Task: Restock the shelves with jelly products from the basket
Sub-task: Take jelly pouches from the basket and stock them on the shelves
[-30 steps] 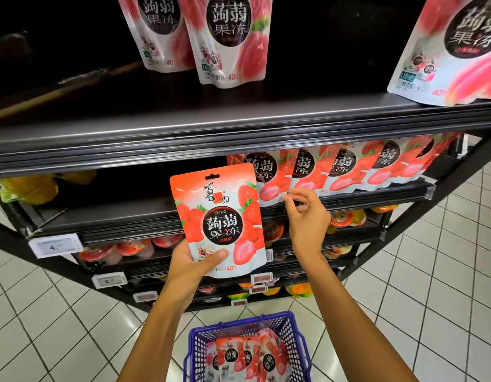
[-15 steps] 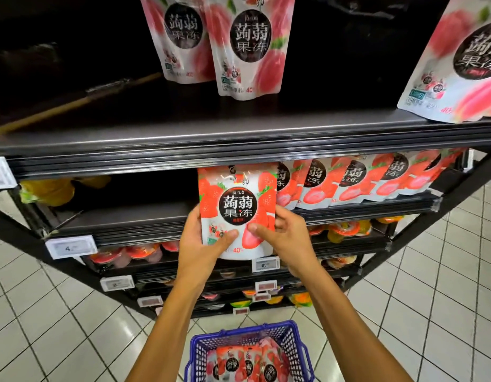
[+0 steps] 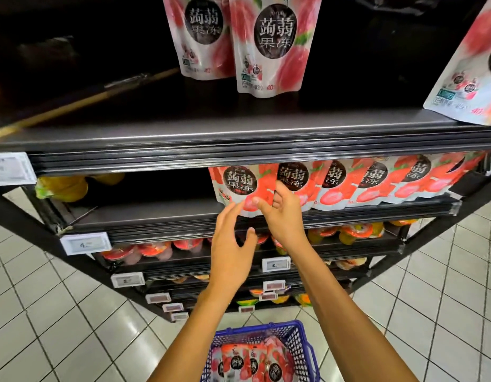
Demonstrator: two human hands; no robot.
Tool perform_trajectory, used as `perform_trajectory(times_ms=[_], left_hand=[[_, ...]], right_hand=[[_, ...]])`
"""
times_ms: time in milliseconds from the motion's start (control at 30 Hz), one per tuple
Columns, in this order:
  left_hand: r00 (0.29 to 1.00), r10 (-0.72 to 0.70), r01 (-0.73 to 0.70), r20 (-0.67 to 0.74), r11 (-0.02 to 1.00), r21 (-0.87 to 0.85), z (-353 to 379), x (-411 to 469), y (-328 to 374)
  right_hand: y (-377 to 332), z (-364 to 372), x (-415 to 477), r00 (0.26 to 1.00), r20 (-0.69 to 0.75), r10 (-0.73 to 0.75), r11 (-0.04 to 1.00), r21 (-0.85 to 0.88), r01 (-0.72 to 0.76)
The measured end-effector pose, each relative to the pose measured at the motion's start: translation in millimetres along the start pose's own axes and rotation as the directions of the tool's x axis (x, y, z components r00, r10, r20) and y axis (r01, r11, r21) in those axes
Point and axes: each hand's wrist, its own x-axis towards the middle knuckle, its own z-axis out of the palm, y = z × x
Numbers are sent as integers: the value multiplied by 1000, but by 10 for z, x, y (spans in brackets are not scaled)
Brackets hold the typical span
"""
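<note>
A red strawberry jelly pouch (image 3: 239,186) stands at the left end of a row of the same pouches (image 3: 376,183) on the second shelf (image 3: 156,216). My right hand (image 3: 283,216) pinches its lower right edge, thumb on the front and fingers tucked behind. My left hand (image 3: 233,252) is below it with fingers straight, their tips at the pouch's bottom edge, holding nothing. On the floor under my arms, the blue basket (image 3: 303,343) holds several more strawberry pouches (image 3: 252,362).
Pale peach pouches (image 3: 269,45) stand on the top shelf (image 3: 239,144), one more at far right (image 3: 470,78). Yellow packs (image 3: 62,187) lie at the second shelf's left. Jelly cups (image 3: 156,248) fill the lower shelves. Price tags (image 3: 85,244) stick out from the shelf edges.
The pouch went from my left hand, in front of the shelf, onto the second shelf beside the row. My left hand let go and opened; my right hand keeps its edge.
</note>
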Motion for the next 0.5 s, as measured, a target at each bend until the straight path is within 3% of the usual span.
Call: perform_trajectory(times_ms=[100,167,267,333,500], left_hand=[[1000,-5,5,30,1000,2,7,9,-44],[999,-15,15,49,1000,-10,19,2,-54],[998,-33,35,47,999,-40,33,-4,-73],[999,-32,34,40,998,-54,42,-1,-73],[999,-20,22,43,998,-66,87,-12,-43]], right_hand=[[53,-111,-64,999,39,11,993,-119,-6],[76,-181,-114,998,-48,52,958,-279,-63],[101,-218,-208,978,-202,60,819,-550,-164],[108,-207,-235,966,-245,80,789,-577,-212],[128,-142,-205,949,-300,99,837,-490,-243]])
